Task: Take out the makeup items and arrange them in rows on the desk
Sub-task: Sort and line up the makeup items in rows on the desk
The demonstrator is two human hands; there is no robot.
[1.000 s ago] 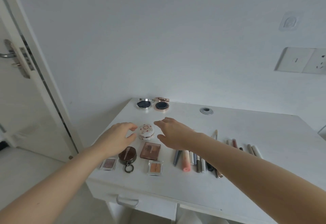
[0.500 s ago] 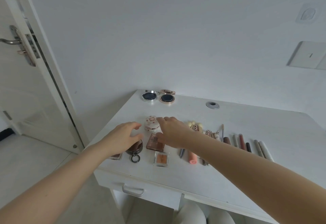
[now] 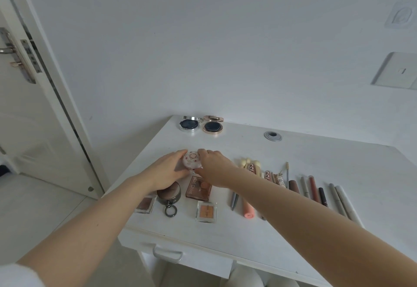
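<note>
A small round patterned compact [image 3: 192, 160] is being held from both sides: the left hand [image 3: 168, 171] is being cupped against its left edge, the right hand [image 3: 213, 168] is being curled over its right edge, fingers on both bent round it. Whether the compact is being lifted or is resting on the table [image 3: 316, 164] cannot be told.

Risks, judged from this layout. The compact is being gripped only at its rim by fingertips, so a slip is likely if it is being slid fast. The right forearm is being carried low over the brown palette [image 3: 198, 188] and the row of pens and sticks [image 3: 316, 193]; a drop of the wrist could be knocking that row out of line, and the round ones would be rolling. The left wrist is being held just above the dark round case with a ring [image 3: 169, 195], with a square pan [image 3: 145, 204] beside it and another [image 3: 206, 211] nearer the front edge; these could be nudged off. Two open compacts [image 3: 200, 125] are being left well apart at the back, so little risk there.
</note>
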